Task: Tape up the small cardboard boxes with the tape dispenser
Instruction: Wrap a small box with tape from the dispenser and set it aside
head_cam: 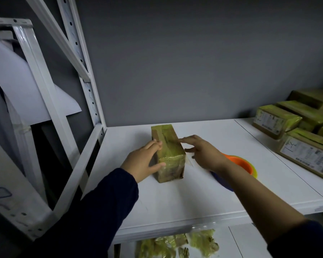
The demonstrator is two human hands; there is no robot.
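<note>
Box: a small cardboard box (168, 153) is seen lying lengthwise on the white shelf (231, 185), left of the shelf's middle, with its short end turned toward the viewer.
Box surface: the cardboard is covered in glossy yellow-green tape; a lengthwise strip is laid along the top, and the near end is wrapped in wrinkled, shiny film, with brown card exposed at the lower edge.
Left hand: the left hand (142, 161) is laid against the box's left side, the fingers kept nearly straight on the top left edge and the thumb pressed on the near end face.
Right hand: the right hand (203, 153) is held flat with fingers spread, slightly blurred; the index fingertip is placed at the box's upper right edge, and nothing is grasped.
Sleeves: both forearms are covered by dark sleeves (108, 202).
Round object: an orange ring with a yellow rim and a blue part (241, 164) is partly hidden behind the right forearm; what it is cannot be told.
Other boxes: taped, labelled boxes (276, 121) are stacked at the shelf's far right, well apart.
Lower shelf: crumpled yellow-green scraps (177, 244) are scattered below.
Frame: a white perforated rack upright (86, 86) is set at the left.
</note>
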